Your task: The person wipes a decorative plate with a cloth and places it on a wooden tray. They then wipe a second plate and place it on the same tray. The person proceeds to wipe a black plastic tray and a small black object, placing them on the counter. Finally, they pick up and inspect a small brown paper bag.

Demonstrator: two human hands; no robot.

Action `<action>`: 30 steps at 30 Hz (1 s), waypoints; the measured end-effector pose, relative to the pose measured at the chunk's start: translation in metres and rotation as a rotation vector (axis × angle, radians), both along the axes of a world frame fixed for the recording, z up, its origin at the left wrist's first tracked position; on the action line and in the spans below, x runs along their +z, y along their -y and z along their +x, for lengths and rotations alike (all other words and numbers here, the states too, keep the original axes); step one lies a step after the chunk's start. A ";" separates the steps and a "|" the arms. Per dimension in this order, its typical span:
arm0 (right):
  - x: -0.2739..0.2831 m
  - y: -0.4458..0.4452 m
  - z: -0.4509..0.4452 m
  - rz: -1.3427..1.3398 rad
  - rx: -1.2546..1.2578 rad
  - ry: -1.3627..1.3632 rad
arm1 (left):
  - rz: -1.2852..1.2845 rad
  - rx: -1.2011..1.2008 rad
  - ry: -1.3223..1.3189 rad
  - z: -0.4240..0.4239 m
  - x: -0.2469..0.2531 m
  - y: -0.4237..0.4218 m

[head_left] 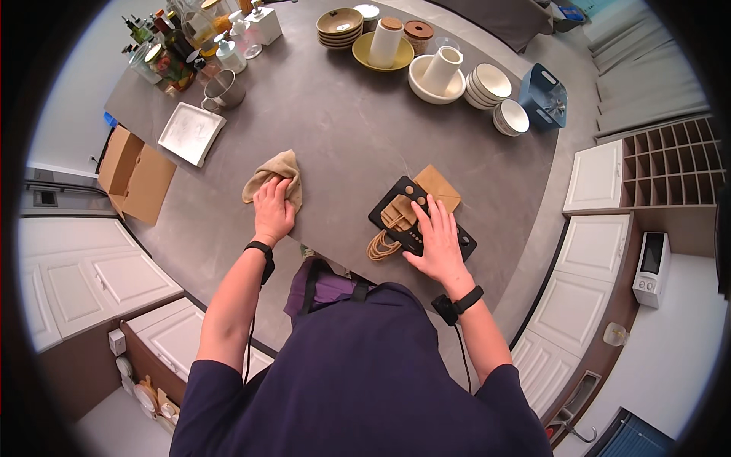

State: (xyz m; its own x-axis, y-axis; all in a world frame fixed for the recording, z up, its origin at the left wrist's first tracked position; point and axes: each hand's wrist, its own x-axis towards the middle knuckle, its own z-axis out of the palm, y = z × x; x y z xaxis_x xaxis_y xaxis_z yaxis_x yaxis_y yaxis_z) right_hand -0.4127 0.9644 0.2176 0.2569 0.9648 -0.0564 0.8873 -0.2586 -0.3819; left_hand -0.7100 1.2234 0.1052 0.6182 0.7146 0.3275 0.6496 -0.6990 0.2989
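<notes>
My left hand (274,210) presses down on a crumpled beige cloth (284,164) near the table's front edge, fingers bent into its folds. To the right, a flat black panel (412,247) with round tan spots lies at a slant. My right hand (441,245) rests over it with fingers spread, covering part of its surface. Folded brown pieces (398,212), paper or cloth, lie on the panel. A looped tan cord (381,247) sits at its near left edge. From beneath the far side sticks out a brown paper envelope (440,185).
The grey table (331,125) carries a white square tray (191,132), a metal mug (224,89) and several bottles (177,43) at left. Stacked bowls (489,84), a yellow plate (394,64) and a blue basket (539,94) line the far right. A cardboard box (148,183) stands beyond the left edge.
</notes>
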 end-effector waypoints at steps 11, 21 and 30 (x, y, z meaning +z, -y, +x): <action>-0.044 -0.024 0.107 0.140 -0.333 -0.269 | -0.006 0.000 -0.012 0.004 0.004 -0.001; -0.038 -0.048 0.108 -0.239 -0.251 -0.231 | -0.030 -0.014 0.027 0.004 0.009 0.001; -0.037 -0.056 0.101 -0.383 -0.192 -0.263 | -0.030 0.005 0.017 0.003 0.006 0.000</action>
